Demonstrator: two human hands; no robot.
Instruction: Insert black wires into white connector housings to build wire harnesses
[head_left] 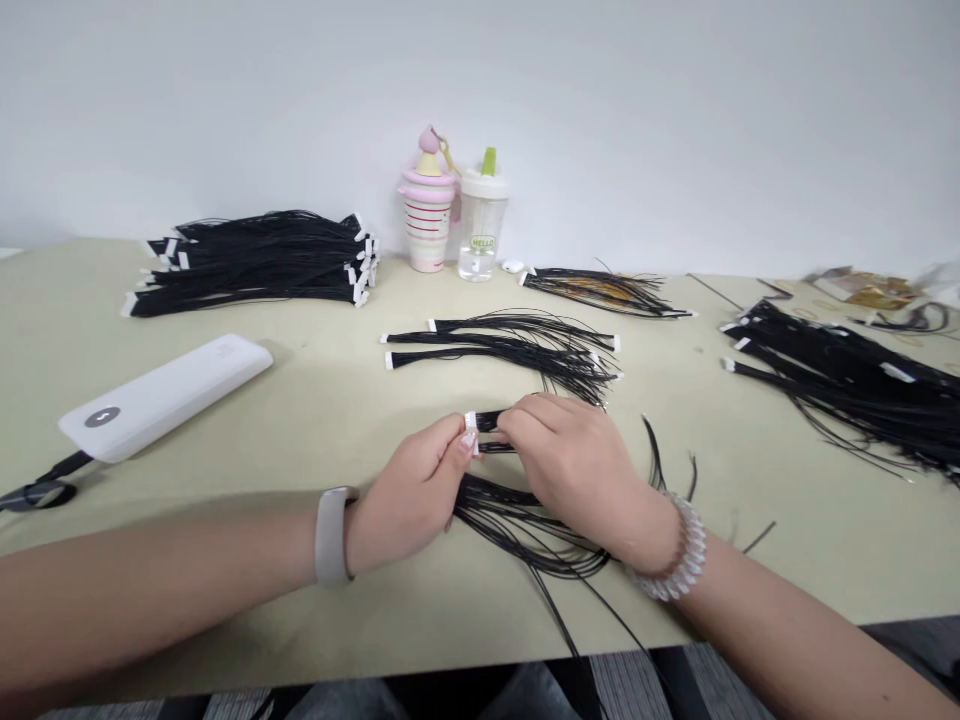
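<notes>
Between the thumb and fingers of my left hand (pixel 420 480) is a white connector (pixel 471 422) with black wires running out to the right. My right hand (pixel 566 460) pinches those black wires (pixel 491 420) just beside the connector. The fingertips of the right hand are partly hidden behind its knuckles. Below my hands, a loose fan of black wires (pixel 517 525) spreads right and over the table's front edge. Just beyond, several black wire harnesses (pixel 487 350) with white connectors lie side by side.
A thick stack of harnesses (pixel 259 262) lies at the back left, another pile (pixel 847 385) at the right. A white power bank (pixel 169 397) with a cable rests on the left. A pink-lidded cup (pixel 428 225) and a clear bottle (pixel 481 225) stand by the wall. One more bundle (pixel 600 288) lies near them.
</notes>
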